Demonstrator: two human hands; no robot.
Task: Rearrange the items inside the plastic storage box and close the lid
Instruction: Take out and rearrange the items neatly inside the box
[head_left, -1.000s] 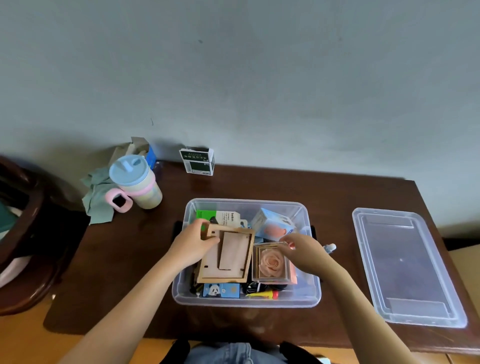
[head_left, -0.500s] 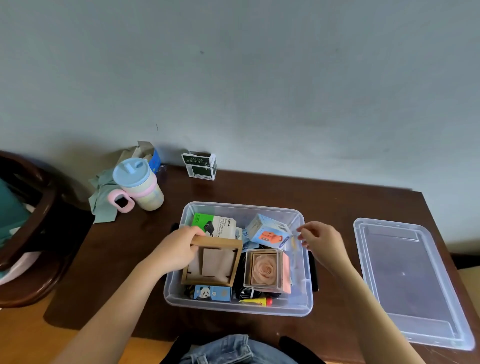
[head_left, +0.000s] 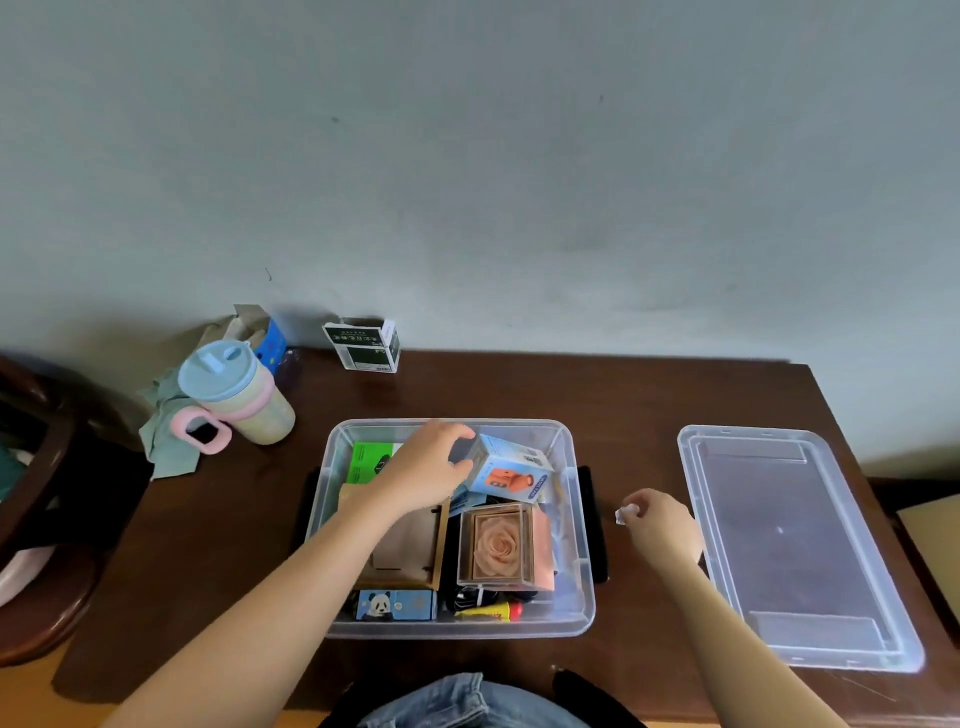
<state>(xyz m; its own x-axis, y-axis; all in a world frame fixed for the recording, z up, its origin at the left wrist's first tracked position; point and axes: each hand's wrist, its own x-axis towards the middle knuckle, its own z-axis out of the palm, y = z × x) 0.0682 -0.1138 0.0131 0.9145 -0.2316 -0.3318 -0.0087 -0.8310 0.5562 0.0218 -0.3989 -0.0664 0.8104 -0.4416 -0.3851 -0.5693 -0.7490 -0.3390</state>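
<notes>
Since half a second ago, my left hand (head_left: 426, 470) has left the wooden frame (head_left: 410, 545) and its fingers (head_left: 457, 434) now curl round the pale blue carton (head_left: 506, 470) printed with an orange figure, its lettering unreadable. My right hand (head_left: 660, 525) hovers above the dark table (head_left: 634, 395), fingers pinching a small white scrap (head_left: 625, 513). Between them sits the clear plastic storage box (head_left: 584, 587), its lid (head_left: 789, 545) lying off to the right.

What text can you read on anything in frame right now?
None reads with certainty.
Dark green carton by the wall: white characters, too blurred.
Light blue box gripped by the left hand: dark side strip, print illegible.
Green package: too small.
Panda box: picture only.
Yellow tube: unreadable.
</notes>
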